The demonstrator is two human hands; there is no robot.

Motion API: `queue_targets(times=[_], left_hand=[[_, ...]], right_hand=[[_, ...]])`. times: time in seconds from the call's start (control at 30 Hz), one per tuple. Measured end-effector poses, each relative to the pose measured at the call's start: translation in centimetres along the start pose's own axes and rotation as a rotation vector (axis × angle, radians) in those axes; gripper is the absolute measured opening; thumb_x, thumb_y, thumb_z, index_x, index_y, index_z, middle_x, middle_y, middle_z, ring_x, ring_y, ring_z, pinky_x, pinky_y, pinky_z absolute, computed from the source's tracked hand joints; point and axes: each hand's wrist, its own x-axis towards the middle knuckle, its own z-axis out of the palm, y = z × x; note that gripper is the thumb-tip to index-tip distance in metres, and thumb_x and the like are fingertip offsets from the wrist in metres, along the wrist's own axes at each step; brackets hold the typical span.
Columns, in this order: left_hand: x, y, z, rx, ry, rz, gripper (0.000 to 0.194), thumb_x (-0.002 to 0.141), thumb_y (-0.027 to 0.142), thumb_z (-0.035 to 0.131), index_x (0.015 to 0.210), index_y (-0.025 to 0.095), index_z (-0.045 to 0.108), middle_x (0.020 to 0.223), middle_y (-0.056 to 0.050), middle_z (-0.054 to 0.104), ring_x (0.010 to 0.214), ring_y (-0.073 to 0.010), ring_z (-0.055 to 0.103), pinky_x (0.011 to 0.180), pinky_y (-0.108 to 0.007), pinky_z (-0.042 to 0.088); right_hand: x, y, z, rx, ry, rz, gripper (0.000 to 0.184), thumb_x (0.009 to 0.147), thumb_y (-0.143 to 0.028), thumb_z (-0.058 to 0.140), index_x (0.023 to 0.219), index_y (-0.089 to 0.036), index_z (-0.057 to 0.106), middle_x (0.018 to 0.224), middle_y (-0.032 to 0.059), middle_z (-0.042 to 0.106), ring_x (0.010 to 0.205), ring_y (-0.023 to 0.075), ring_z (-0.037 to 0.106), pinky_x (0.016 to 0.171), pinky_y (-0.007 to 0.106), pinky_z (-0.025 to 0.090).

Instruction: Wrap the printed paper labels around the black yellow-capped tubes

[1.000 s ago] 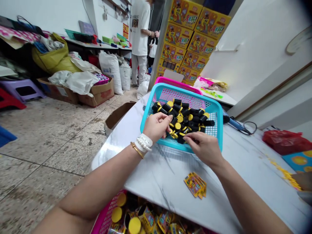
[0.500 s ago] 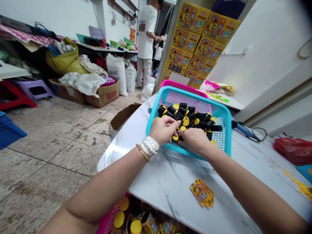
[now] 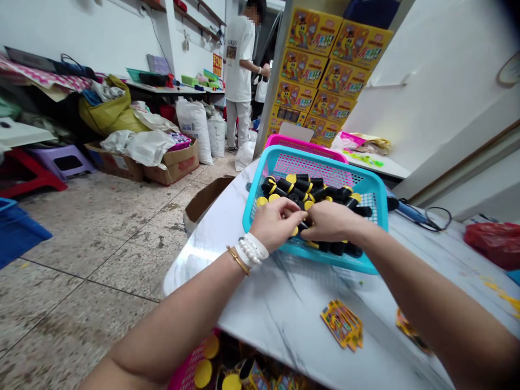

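My left hand [image 3: 273,223] and my right hand [image 3: 333,221] meet over the near left part of a turquoise plastic basket [image 3: 382,216]. Many small black cylinders with yellow caps [image 3: 303,185] lie jumbled inside it. The left fingers are pinched together, and the right fingers curl down beside them. A dark piece shows between the fingertips, but the hands cover most of it. On the marble-patterned table [image 3: 284,292], a fanned stack of orange printed cards [image 3: 343,325] lies in front of the basket. More cards [image 3: 412,330] are partly covered by my right forearm.
Below the table edge, a pink basket [image 3: 187,371] holds yellow-capped pieces and printed cards. Behind the turquoise basket stand another pink basket [image 3: 312,145] and stacked yellow boxes [image 3: 312,32]. A cardboard box [image 3: 207,200] sits on the floor at left. A person [image 3: 241,70] stands farther back.
Both hands have shifted slightly right within the basket, still close together. The right hand has lifted a little from the pieces. A second group of cards has come into view beside my right forearm.
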Motion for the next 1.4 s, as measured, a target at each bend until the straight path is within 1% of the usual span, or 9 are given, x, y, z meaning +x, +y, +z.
queue_targets(times=[0.13,0.27,0.37,0.47,0.6,0.7,0.87,1.07,1.4], left_hand=[[-1.2,-0.6,1.1,0.341,-0.115,0.425,0.042,0.074,0.01,0.073,0.115,0.018,0.068,0.121,-0.011,0.07,0.112,-0.0272,0.065,0.101,-0.043,0.052],[-1.6,-0.5,1.1,0.28,-0.063,0.439,0.036,0.079,0.015,0.073,0.114,0.02,0.067,0.112,-0.009,0.07,0.103,-0.0237,0.068,0.092,-0.038,0.055],[-1.7,0.5,0.8,0.165,0.074,0.332,0.026,0.078,0.019,0.076,0.103,0.018,0.067,0.097,-0.006,0.071,0.087,-0.0202,0.068,0.079,-0.032,0.056],[-2.1,1.3,1.0,0.035,0.073,0.3,0.024,0.08,0.022,0.076,0.101,0.019,0.065,0.092,-0.004,0.071,0.077,-0.0164,0.067,0.068,-0.027,0.054],[-3.5,1.5,2.0,-0.032,0.037,0.415,0.024,0.083,0.015,0.07,0.105,0.019,0.064,0.097,-0.004,0.072,0.078,-0.0146,0.067,0.071,-0.026,0.056],[-4.6,0.9,2.8,0.023,0.009,0.56,0.028,0.085,0.01,0.065,0.111,0.019,0.063,0.105,-0.006,0.073,0.09,-0.0165,0.069,0.08,-0.028,0.057],[-5.1,-0.6,3.8,0.174,0.013,0.588,0.028,0.084,0.007,0.062,0.11,0.019,0.061,0.106,-0.008,0.073,0.098,-0.0198,0.069,0.085,-0.032,0.056],[-4.4,-0.7,4.0,0.309,-0.075,0.39,0.025,0.077,0.012,0.073,0.099,0.02,0.065,0.092,-0.005,0.072,0.084,-0.0201,0.069,0.075,-0.032,0.056],[-5.0,-1.2,4.1,0.36,0.008,0.547,0.019,0.085,0.013,0.064,0.103,0.019,0.064,0.098,-0.008,0.071,0.084,-0.0183,0.066,0.069,-0.029,0.054]], right_hand=[[-0.7,2.7,-2.8,0.197,-0.15,-0.19,0.025,0.074,-0.039,0.066,0.059,-0.02,0.067,0.055,0.002,0.064,0.051,0.0162,0.058,0.048,0.027,0.037],[-2.3,4.5,-3.1,0.781,-0.287,-0.198,0.029,0.081,-0.047,0.065,0.068,-0.02,0.068,0.053,-0.0015,0.061,0.046,0.012,0.054,0.041,0.022,0.038],[-4.5,4.1,-1.1,1.268,-0.069,-0.196,0.04,0.077,-0.05,0.074,0.103,-0.02,0.072,0.075,0.0023,0.07,0.053,0.0129,0.06,0.04,0.021,0.041],[-7.2,1.9,1.6,1.547,0.252,-0.21,0.063,0.065,-0.034,0.089,0.124,-0.026,0.067,0.083,0.0008,0.069,0.059,0.0119,0.061,0.045,0.021,0.047],[-9.9,-1.4,4.1,1.671,0.509,-0.083,0.046,0.076,-0.034,0.084,0.118,-0.024,0.068,0.07,-0.0013,0.064,0.051,0.0112,0.057,0.039,0.021,0.045],[-10.2,-2.8,4.9,1.814,0.567,0.057,0.024,0.08,-0.039,0.079,0.088,-0.022,0.066,0.061,-0.0032,0.062,0.039,0.0089,0.051,0.03,0.019,0.039],[-9.1,-3.3,6.5,1.899,0.625,0.171,0.034,0.078,-0.043,0.08,0.073,-0.022,0.053,0.045,-0.0089,0.053,0.031,0.0053,0.04,0.027,0.015,0.032],[-9.0,-1.8,7.6,1.882,0.368,0.079,0.037,0.08,-0.052,0.075,0.09,-0.02,0.058,0.045,-0.0075,0.058,0.03,0.0084,0.047,0.029,0.017,0.037],[-8.2,-2.1,8.0,2.156,0.289,0.081,0.044,0.066,-0.041,0.086,0.081,-0.023,0.049,0.038,-0.0112,0.054,0.023,0.0055,0.037,0.027,0.013,0.026]])
